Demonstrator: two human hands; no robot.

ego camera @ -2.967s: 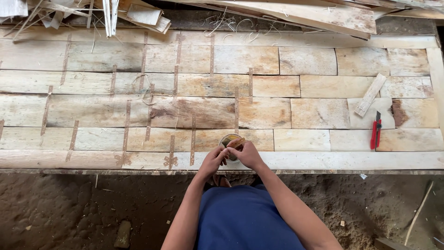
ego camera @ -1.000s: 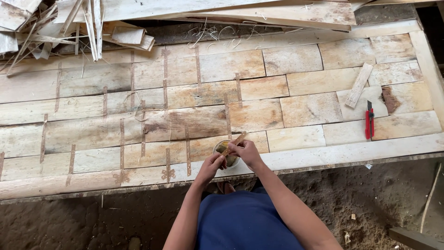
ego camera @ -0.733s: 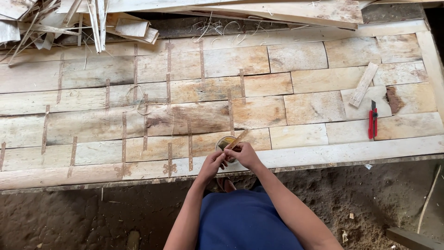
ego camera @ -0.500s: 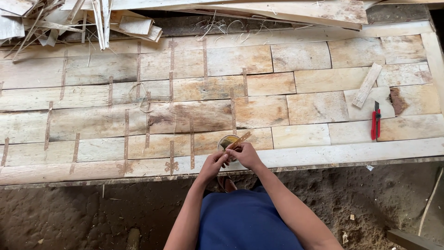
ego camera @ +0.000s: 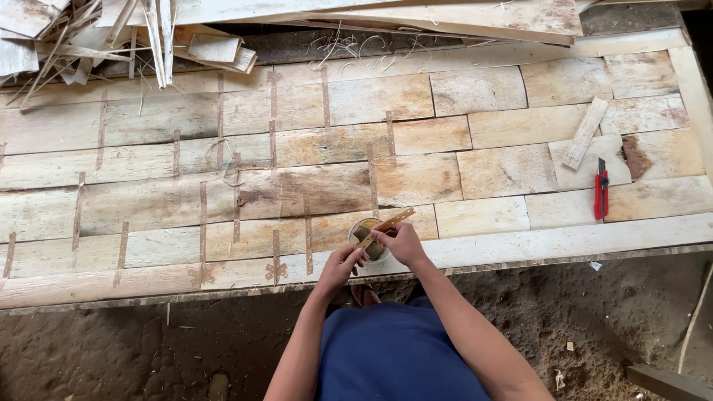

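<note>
Right hand (ego camera: 401, 243) pinches a thin strip (ego camera: 386, 227) over the small tub (ego camera: 369, 239); left hand (ego camera: 343, 263) seems to clasp the tub's near rim, fingers curled.

Both bare forearms reached forward from torso, converging ahead of chest. Left hand (ego camera: 340, 265) lay lower, fingers curled inward, thumb side up. Right hand (ego camera: 401, 242) sat slightly ahead and higher, fingers pinched closed, wrist bent, hands nearly touching.
</note>
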